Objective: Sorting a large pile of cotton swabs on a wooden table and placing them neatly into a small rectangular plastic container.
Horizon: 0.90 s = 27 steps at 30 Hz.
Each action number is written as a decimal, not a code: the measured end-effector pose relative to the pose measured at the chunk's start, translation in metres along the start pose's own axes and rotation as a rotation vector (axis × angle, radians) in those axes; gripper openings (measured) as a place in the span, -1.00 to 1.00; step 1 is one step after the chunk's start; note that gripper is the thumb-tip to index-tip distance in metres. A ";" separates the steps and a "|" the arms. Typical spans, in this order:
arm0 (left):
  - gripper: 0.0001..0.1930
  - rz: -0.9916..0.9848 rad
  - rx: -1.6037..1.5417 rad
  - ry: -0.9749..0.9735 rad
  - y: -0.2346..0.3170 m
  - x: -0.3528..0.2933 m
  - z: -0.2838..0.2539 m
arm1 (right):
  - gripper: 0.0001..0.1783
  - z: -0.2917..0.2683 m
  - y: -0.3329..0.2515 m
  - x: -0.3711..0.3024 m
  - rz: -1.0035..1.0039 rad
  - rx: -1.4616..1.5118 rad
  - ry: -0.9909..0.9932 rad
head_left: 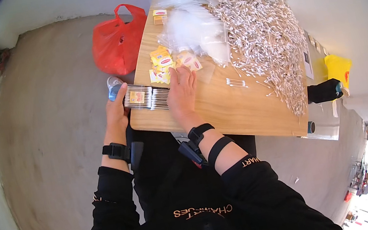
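My left hand (117, 112) grips the left end of a clear flat packet of cotton swabs (146, 98) with a small yellow label inside, lying at the near left edge of the wooden table (223, 113). My right hand (181, 90) lies flat with fingers together on the packet's right end. A loose heap of small yellow and red paper labels (162, 62) sits just beyond the hands. A few swabs (235, 82) lie apart to the right of my right hand.
A big pile of loose cotton swabs (263, 32) covers the table's right half. Clear plastic bags (193, 27) are heaped at the middle back. A red plastic bag (117, 40) sits on the floor to the left; a yellow bag (339, 69) is at the right.
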<state>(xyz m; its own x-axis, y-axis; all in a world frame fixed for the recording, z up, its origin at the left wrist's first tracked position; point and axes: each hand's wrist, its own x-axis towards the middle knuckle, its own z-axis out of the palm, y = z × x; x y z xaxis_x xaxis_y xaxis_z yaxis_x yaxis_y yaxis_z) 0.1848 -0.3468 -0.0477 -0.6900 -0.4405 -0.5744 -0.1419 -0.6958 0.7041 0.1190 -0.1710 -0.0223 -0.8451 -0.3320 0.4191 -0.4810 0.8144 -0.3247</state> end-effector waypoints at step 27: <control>-0.29 0.512 0.646 0.340 -0.004 -0.012 -0.019 | -0.55 0.006 -0.014 0.005 0.022 0.078 0.020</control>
<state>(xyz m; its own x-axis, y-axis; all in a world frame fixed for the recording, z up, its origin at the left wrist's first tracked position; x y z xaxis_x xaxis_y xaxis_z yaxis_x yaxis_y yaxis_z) 0.2072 -0.3495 -0.0520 -0.5456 -0.8254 -0.1448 -0.3172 0.0435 0.9474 0.1200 -0.1863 -0.0206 -0.8511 -0.3039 0.4281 -0.4797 0.7814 -0.3991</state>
